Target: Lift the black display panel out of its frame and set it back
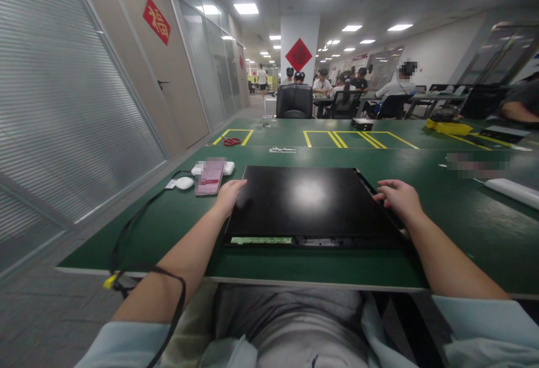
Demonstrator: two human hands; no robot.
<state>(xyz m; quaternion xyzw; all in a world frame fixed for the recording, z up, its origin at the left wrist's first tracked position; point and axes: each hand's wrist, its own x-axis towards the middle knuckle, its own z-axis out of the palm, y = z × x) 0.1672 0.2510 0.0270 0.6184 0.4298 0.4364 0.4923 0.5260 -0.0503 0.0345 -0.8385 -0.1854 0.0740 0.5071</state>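
A flat black panel lies on the green table right in front of me, with a green circuit strip showing along its near edge. My left hand rests against the panel's left edge, fingers curled onto it. My right hand lies on the panel's right edge, fingers bent over the rim. Both hands seem to hold the panel by its sides.
A phone, white earbud case and black cable lie left of the panel. Red scissors sit farther back. A yellow tray and white object are at the right. Several people sit at far tables.
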